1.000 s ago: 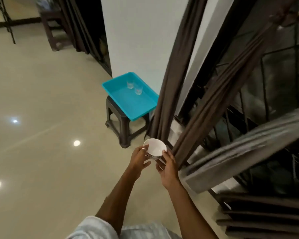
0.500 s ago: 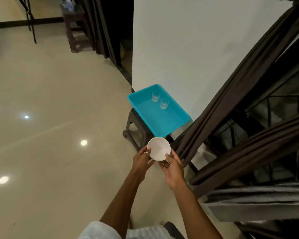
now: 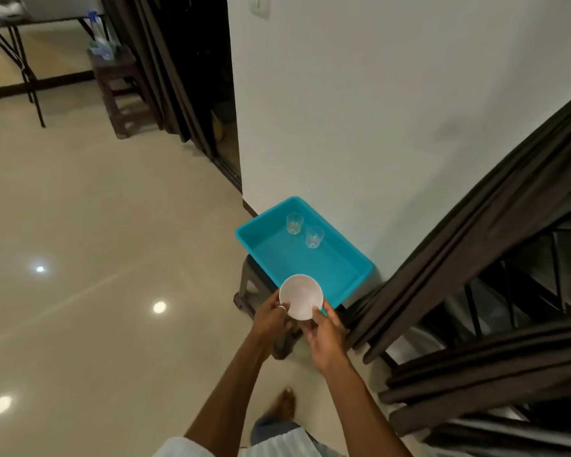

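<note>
A small white bowl [image 3: 300, 295] is held in front of me with both hands, over the near corner of a turquoise tray [image 3: 340, 275]. My left hand [image 3: 271, 319] grips its left rim, thumb on the edge. My right hand [image 3: 325, 333] grips its lower right rim from below. The tray rests on a dark plastic stool [image 3: 248, 288] against the white wall. Two clear drinking glasses [image 3: 294, 223] [image 3: 314, 237] stand upright at the tray's far end.
Dark brown curtains [image 3: 475, 232] hang at the right over a barred window. A second dark stool [image 3: 122, 84] with a plastic bottle [image 3: 100, 37] stands far left, beside a folding table [image 3: 17, 34]. Glossy beige tile floor [image 3: 96, 258] spreads to the left. My foot [image 3: 284, 404] shows below.
I have walked closer to the stool; the tray now lies just beyond the bowl. Both hands keep the same hold on the bowl, which sits more level.
</note>
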Tool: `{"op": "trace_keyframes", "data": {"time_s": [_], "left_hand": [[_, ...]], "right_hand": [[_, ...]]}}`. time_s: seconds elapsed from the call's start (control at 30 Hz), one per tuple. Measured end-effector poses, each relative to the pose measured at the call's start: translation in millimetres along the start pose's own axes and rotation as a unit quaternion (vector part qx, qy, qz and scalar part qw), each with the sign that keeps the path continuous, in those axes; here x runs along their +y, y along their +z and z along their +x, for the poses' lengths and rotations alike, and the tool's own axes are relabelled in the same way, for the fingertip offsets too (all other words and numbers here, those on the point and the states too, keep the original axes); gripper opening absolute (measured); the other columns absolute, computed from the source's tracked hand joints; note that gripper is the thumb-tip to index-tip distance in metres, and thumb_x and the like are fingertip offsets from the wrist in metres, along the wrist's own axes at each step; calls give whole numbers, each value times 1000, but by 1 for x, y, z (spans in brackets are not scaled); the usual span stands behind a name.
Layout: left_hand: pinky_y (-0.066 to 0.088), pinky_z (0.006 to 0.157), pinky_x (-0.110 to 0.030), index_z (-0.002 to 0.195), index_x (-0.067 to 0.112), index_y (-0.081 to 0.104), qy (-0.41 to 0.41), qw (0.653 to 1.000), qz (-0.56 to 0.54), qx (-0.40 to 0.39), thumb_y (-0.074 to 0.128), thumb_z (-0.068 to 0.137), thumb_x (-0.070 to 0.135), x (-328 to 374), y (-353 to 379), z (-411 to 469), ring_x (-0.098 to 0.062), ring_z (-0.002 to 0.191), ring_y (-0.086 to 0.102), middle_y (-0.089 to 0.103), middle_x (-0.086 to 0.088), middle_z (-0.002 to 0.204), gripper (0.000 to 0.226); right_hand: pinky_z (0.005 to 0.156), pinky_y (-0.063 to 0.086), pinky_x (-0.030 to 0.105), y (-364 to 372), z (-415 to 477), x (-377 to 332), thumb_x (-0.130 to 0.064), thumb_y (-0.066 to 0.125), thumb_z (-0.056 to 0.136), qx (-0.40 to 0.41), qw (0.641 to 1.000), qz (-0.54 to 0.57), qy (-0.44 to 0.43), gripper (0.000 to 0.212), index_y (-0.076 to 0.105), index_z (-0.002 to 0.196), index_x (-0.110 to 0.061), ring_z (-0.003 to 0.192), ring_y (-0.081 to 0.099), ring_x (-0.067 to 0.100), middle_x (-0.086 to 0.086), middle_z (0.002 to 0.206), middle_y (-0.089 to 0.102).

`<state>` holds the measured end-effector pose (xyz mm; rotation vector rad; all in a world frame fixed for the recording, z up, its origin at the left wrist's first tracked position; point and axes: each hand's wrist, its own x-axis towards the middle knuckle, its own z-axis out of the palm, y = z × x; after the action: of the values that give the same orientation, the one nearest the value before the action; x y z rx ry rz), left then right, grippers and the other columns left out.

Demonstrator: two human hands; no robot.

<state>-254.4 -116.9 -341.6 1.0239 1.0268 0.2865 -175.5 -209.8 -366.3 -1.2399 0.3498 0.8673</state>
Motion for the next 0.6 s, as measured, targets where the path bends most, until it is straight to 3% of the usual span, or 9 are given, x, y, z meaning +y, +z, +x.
{"op": "trace_keyframes", "data": {"time_s": [0.07, 0.13, 0.23, 0.3, 0.47, 0.6], "left_hand": [[57, 59, -18, 137, 18, 57, 5, 1000, 12, 5, 54, 102, 11, 13, 3, 24, -19, 103, 63, 63, -4, 126, 36], [59, 63, -21, 138, 18, 55, 2, 1000, 17, 11, 53, 102, 8, 23, 13, 44, -20, 105, 63, 61, -4, 129, 38], [61, 85, -35, 142, 17, 48, -36, 999, 5, 22, 56, 100, 8, 30, 31, 64, -27, 117, 60, 57, -5, 134, 44], [57, 93, -41, 138, 19, 43, -58, 998, 6, 24, 61, 99, 12, 36, 41, 76, -27, 119, 57, 53, -3, 130, 43], [56, 71, -27, 120, 24, 48, -69, 996, 54, 12, 59, 100, 12, 46, 62, 103, -23, 109, 57, 53, 1, 116, 26], [60, 75, -34, 116, 25, 54, -67, 994, 86, -12, 57, 99, 10, 53, 68, 128, -25, 110, 60, 58, 0, 112, 23]], "right_hand": [[75, 64, 36, 15, 15, -12, -9, 64, 98, 0, 1000, -3, -20, 44, 58, 140, -21, 116, 65, 31, 7, 138, 61], [81, 63, 38, 24, 30, -25, -8, 64, 98, 19, 999, -9, -37, 43, 60, 140, -19, 120, 63, 32, 6, 139, 60], [94, 59, 45, 23, 47, -43, -5, 62, 99, 54, 998, -9, -42, 41, 61, 138, -17, 122, 61, 33, 8, 138, 59], [93, 60, 44, 21, 57, -50, -6, 62, 99, 71, 997, -5, -43, 40, 61, 137, -18, 122, 61, 32, 8, 137, 60], [90, 61, 43, 16, 78, -53, -6, 64, 98, 106, 994, 12, -41, 39, 64, 133, -22, 122, 62, 32, 7, 139, 61], [91, 61, 44, 22, 95, -60, -8, 65, 97, 118, 992, 26, -47, 37, 65, 129, -28, 123, 61, 31, 4, 138, 61]]}}
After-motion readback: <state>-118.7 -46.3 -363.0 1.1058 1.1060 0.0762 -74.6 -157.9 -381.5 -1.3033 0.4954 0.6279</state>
